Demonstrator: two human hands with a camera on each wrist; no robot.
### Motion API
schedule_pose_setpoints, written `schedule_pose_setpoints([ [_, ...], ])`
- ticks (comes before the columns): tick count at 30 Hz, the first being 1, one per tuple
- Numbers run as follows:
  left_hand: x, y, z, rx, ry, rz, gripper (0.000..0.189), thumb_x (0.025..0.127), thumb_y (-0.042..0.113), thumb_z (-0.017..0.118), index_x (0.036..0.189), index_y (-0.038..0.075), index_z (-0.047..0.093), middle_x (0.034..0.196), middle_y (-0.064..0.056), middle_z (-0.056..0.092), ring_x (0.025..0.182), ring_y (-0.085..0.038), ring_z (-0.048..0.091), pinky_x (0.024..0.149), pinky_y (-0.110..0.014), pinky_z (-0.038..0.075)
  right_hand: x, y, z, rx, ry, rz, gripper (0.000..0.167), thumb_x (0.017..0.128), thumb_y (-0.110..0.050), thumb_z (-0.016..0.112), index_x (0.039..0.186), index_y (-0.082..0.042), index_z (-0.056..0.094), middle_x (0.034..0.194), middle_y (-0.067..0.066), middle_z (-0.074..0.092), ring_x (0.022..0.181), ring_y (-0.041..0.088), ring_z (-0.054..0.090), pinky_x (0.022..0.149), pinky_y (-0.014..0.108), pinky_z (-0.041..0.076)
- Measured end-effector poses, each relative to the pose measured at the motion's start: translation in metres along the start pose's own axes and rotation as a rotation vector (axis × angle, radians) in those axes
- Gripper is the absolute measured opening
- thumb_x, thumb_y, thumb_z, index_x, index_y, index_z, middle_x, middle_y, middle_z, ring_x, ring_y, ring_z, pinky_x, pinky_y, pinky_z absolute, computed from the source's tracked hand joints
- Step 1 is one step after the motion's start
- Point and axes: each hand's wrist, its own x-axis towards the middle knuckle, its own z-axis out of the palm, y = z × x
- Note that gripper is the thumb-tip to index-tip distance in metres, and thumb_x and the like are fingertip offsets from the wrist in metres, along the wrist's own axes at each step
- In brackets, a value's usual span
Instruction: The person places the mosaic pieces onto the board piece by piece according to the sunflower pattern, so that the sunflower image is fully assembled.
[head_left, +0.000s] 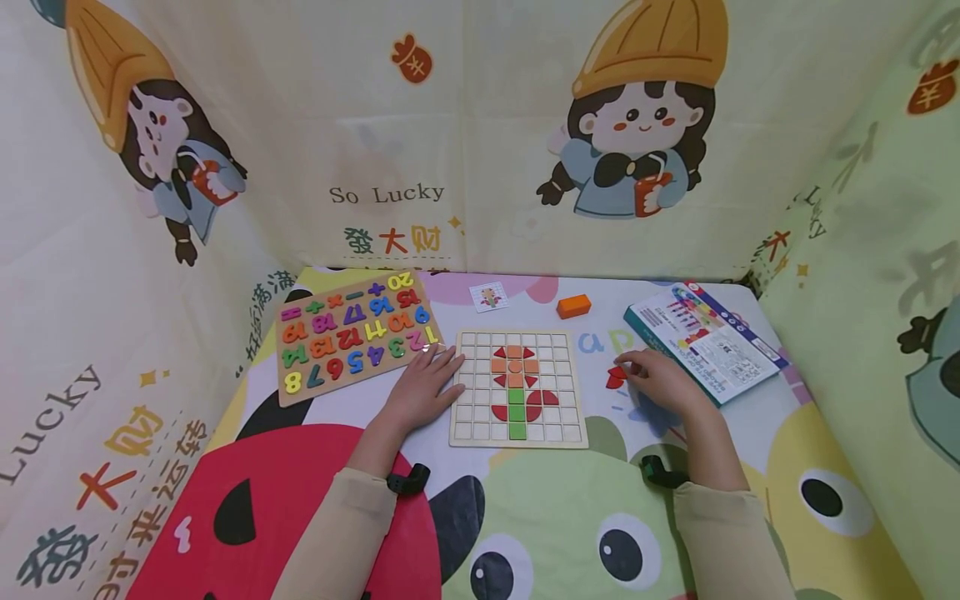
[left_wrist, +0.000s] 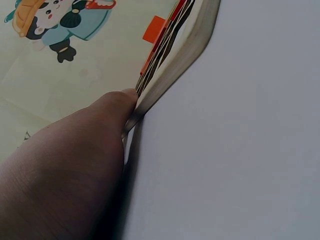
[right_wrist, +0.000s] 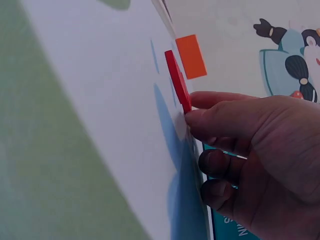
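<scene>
A square wooden grid board [head_left: 465, 417] holds red, orange and green flat pieces laid out like a flower. My left hand [head_left: 425, 385] rests at its left edge with the fingers extended; the thumb touches the board's side in the left wrist view. Right of the board, small red pieces [head_left: 615, 383] lie together on the table. Over them is my right hand [head_left: 662, 382], its thumb and index finger pinching the end of a red piece [right_wrist: 176, 77] in the right wrist view. The pinched piece's exact outline is partly hidden.
A wooden number board [head_left: 341, 392] lies at the left, close to the left fingertips. Behind the grid board are a small picture card [head_left: 481, 305] and an orange block [head_left: 573, 307]. A flat printed box [head_left: 705, 342] lies beyond the right hand. Printed cloth walls [head_left: 495, 233] surround the table.
</scene>
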Motion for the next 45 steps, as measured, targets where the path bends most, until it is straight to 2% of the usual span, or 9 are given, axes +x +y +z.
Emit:
schedule_pose_setpoints([
  [7,-0.0007,0.0009,-0.0009,-0.008,0.000,-0.001,0.066,0.098,0.059,0.045,0.156,0.033,0.026,0.165,0.008,0.022,0.156,-0.024,0.005,0.126,-0.050,0.011,0.0001,0.0034,0.0030,0.002,0.002,0.002,0.032,0.097,-0.021,0.062,0.128,-0.022,0.060,0.108,0.006,0.061,0.095,0.024,0.053,0.083,0.038,0.047],
  [17,-0.0003,0.0004,0.0005,-0.003,0.005,-0.001,0.066,0.098,0.059,0.045,0.156,0.033,0.026,0.165,0.008,0.022,0.156,-0.024,0.004,0.126,-0.049,0.010,-0.0007,0.0031,0.0035,0.001,0.025,-0.011,0.026,0.095,-0.030,0.065,0.118,-0.016,0.065,0.103,0.005,0.062,0.092,0.023,0.053,0.081,0.036,0.046],
  [25,0.0003,-0.0003,0.0010,-0.005,0.006,0.002,0.067,0.098,0.059,0.044,0.157,0.033,0.026,0.165,0.008,0.022,0.156,-0.024,0.004,0.126,-0.050,0.011,-0.0007,0.0038,0.0034,0.023,0.029,0.007,0.030,0.099,-0.035,0.059,0.118,-0.014,0.067,0.115,0.009,0.065,0.099,0.025,0.055,0.088,0.045,0.049],
  [33,0.0004,-0.0002,0.0009,-0.007,0.001,-0.003,0.067,0.098,0.059,0.044,0.156,0.034,0.026,0.165,0.008,0.022,0.156,-0.024,0.004,0.126,-0.049,0.011,0.0000,0.0076,0.0037,0.039,0.033,0.034,0.030,0.101,-0.041,0.052,0.108,-0.018,0.069,0.098,0.004,0.064,0.089,0.022,0.054,0.074,0.032,0.043],
  [38,0.0003,-0.0004,-0.0003,-0.008,0.002,-0.003,0.067,0.098,0.059,0.045,0.157,0.033,0.026,0.165,0.008,0.022,0.156,-0.024,0.004,0.126,-0.050,0.011,0.0005,0.0065,0.0030,0.043,0.041,0.053,0.029,0.100,-0.038,0.055,0.109,-0.014,0.068,0.096,0.005,0.065,0.086,0.022,0.054,0.073,0.031,0.044],
  [42,0.0007,0.0000,-0.0003,-0.009,-0.004,-0.011,0.066,0.098,0.059,0.045,0.157,0.034,0.026,0.166,0.009,0.021,0.156,-0.023,0.003,0.126,-0.048,0.009,-0.0004,0.0070,0.0028,0.040,0.053,0.031,0.027,0.098,-0.031,0.060,0.117,-0.014,0.065,0.103,0.007,0.063,0.091,0.025,0.054,0.080,0.034,0.047],
  [45,0.0006,-0.0001,0.0003,-0.011,-0.008,-0.013,0.066,0.098,0.058,0.045,0.157,0.034,0.026,0.166,0.009,0.020,0.156,-0.022,0.002,0.126,-0.048,0.009,-0.0016,0.0085,0.0032,0.031,0.035,-0.008,0.033,0.096,-0.027,0.062,0.127,-0.017,0.062,0.113,0.007,0.059,0.100,0.026,0.052,0.087,0.040,0.047],
])
